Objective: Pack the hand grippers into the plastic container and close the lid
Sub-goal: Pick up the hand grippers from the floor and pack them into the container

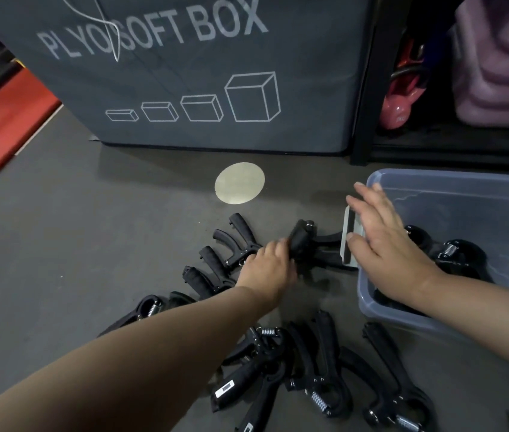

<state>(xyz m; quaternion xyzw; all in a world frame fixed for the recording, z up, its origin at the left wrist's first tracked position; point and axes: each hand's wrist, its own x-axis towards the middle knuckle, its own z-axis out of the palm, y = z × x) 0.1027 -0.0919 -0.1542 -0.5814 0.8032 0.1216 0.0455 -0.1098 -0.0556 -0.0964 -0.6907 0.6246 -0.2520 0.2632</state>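
floor (pixel 60 244): dark grey; pale round disc (pixel 240 182) on it. plyo soft box (pixel 184 88) stood behind; red mat (pixel 3 129) far left; pink kettlebell (pixel 398 110) at right. plastic container (pixel 465 179) on floor at right, open-topped, packed grippers (pixel 452 254) inside. loose hand grippers (pixel 309 369) strewn left of it. left hand (pixel 268 266): grip clamped on one hand gripper (pixel 301 241). right hand (pixel 381 241): grip apart, fingers straight, laid on container's left rim. bare floor at far left.

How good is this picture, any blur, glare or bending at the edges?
Head view, light: dim and flat, so the black spring hand grippers on the floor lose detail. Head view, blur: the red padded mat at the left edge is smeared. Head view, distortion: the grey soft plyo box leans. Head view, glare: faint glints on the translucent grey plastic container.
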